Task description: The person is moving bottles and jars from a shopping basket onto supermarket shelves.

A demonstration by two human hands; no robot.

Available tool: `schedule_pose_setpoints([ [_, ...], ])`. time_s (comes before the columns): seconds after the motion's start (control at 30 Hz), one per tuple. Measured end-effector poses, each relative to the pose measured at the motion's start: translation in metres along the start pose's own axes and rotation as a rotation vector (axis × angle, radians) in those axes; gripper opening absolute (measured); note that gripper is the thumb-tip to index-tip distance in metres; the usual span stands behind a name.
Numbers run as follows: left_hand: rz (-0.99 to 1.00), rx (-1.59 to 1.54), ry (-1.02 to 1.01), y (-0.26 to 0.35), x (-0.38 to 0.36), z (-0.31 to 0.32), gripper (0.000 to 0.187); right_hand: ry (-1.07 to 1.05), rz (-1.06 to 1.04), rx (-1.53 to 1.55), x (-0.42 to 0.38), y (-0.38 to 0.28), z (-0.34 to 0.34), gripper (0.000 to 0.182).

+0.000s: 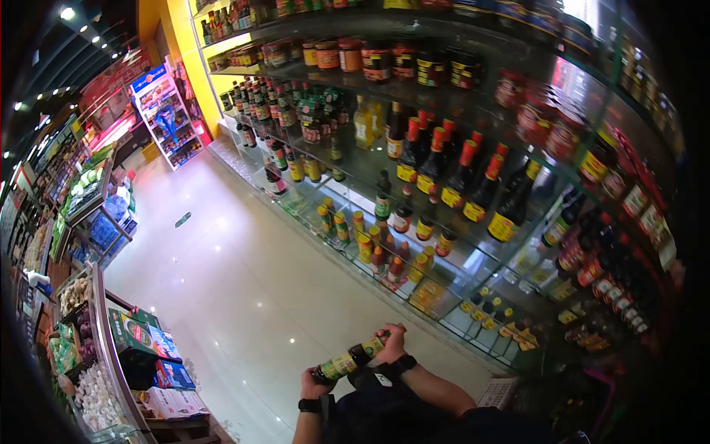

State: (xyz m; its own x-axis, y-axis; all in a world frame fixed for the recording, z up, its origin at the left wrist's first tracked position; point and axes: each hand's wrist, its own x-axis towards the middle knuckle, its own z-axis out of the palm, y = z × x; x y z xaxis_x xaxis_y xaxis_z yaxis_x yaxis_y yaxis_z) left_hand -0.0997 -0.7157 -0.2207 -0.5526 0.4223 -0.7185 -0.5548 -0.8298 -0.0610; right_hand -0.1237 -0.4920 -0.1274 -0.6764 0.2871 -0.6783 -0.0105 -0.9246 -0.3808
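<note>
You hold a dark sauce bottle (349, 361) tilted nearly flat in front of you, low over the shop floor (244, 296). Your left hand (316, 385) is closed around its base end; your right hand (392, 344) grips the neck end. Glass shelves (414, 185) of red-capped bottles (462, 174) stand just ahead.

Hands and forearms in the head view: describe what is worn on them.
Both forearms are bare, with no sleeves showing. The left hand has a black band at its wrist, like a watch or strap. The right hand has a black wristband too, somewhat wider. No gloves on either; rings cannot be made out.
</note>
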Motion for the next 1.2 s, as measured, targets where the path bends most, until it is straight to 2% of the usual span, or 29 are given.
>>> schedule_pose_setpoints([
  [0.07,0.021,0.03,-0.011,0.026,-0.006,0.052,0.03,-0.037,-0.003,0.015,0.025,0.007,0.045,0.015],
  [0.13,0.037,-0.012,-0.086,0.055,0.013,0.067,0.03,-0.068,0.04,0.044,0.043,0.008,0.082,0.016],
  [0.2,0.045,-0.059,-0.159,0.074,0.031,0.084,0.029,-0.097,-0.002,0.022,0.057,0.008,0.112,0.017],
  [0.33,0.015,0.061,0.065,0.1,0.046,0.127,0.031,-0.054,0.035,-0.005,0.098,0.013,0.134,0.016],
  [0.4,0.043,0.267,0.072,0.118,0.08,0.118,0.034,0.023,0.066,0.067,0.117,0.012,0.138,0.017],
  [0.43,0.038,0.269,0.076,0.12,0.076,0.142,0.034,0.077,0.019,0.031,0.119,0.01,0.146,0.018],
  [0.5,-0.076,0.193,0.208,0.126,0.073,0.188,0.037,0.126,-0.007,0.053,0.119,0.008,0.163,0.019],
  [0.6,-0.141,0.276,0.145,0.154,0.104,0.205,0.04,0.192,-0.031,0.109,0.135,0.01,0.18,0.02],
  [0.67,-0.266,0.304,0.118,0.178,0.125,0.226,0.039,0.212,-0.123,0.138,0.144,0.015,0.196,0.02],
  [0.7,-0.659,-0.103,-0.234,0.205,0.16,0.204,0.038,0.23,-0.172,0.164,0.153,0.018,0.203,0.02],
  [0.73,-0.36,0.278,0.091,0.203,0.152,0.251,0.037,0.237,-0.181,0.173,0.156,0.018,0.217,0.02],
  [0.8,-0.31,0.519,0.034,0.23,0.164,0.3,0.037,0.222,-0.232,0.239,0.162,0.025,0.253,0.019],
  [0.83,-0.323,0.534,0.036,0.251,0.176,0.306,0.037,0.231,-0.242,0.255,0.168,0.034,0.269,0.019],
  [0.9,-0.391,0.43,-0.184,0.291,0.213,0.311,0.038,0.192,-0.337,0.229,0.18,0.052,0.297,0.015],
  [1.0,-0.409,0.505,-0.216,0.327,0.251,0.31,0.04,0.182,-0.277,0.22,0.181,0.061,0.347,0.012],
  [1.03,-0.421,0.511,-0.212,0.336,0.244,0.325,0.04,0.191,-0.284,0.227,0.187,0.061,0.354,0.012],
  [1.1,-0.064,1.31,-0.571,0.35,0.225,0.355,0.041,0.004,-0.22,0.01,0.201,0.057,0.362,0.012],
  [1.13,-0.079,1.314,-0.57,0.357,0.219,0.365,0.041,0.016,-0.223,0.017,0.197,0.056,0.38,0.012],
  [1.2,0.106,1.531,-0.588,0.367,0.211,0.386,0.044,0.074,-0.152,-0.151,0.188,0.051,0.412,0.012],
])
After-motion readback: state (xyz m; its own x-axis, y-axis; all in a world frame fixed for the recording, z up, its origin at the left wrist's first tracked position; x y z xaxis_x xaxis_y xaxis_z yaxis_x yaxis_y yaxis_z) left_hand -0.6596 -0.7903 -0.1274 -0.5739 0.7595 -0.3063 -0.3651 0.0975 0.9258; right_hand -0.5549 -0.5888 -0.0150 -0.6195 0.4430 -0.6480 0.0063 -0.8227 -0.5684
